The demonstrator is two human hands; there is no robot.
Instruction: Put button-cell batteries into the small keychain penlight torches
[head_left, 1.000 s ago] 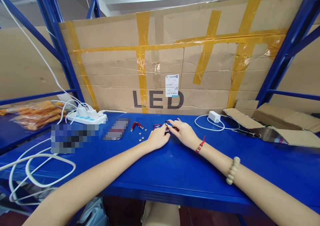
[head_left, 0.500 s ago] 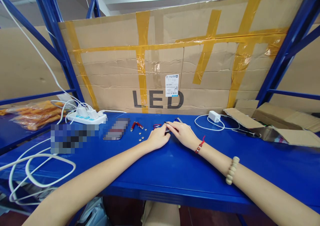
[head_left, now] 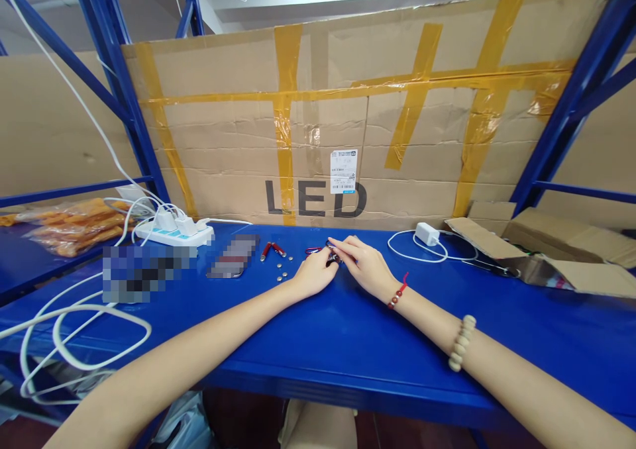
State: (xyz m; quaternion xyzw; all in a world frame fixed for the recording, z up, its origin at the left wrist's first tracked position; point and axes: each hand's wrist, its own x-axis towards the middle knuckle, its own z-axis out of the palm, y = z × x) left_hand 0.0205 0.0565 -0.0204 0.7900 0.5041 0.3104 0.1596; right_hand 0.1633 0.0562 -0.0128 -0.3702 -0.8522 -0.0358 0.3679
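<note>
Blue shelf (head_left: pixel 348 343), both hands (head_left: pixel 314 275) (head_left: pixel 365 263) pinched on small dark gadget (head_left: pixel 332 255), mid-shelf.

One head-worn view (no second) looks forward and down, close over the blue shelf (head_left: pixel 348 343).

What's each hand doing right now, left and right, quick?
Left hand: closed on a small dark object on the blue shelf.
Right hand: fingers pinched on the same small object.

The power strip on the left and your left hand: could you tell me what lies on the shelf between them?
In the head view, a blurred patch, red-handled pliers and small round metal cells lie between the power strip and the left hand.
</note>
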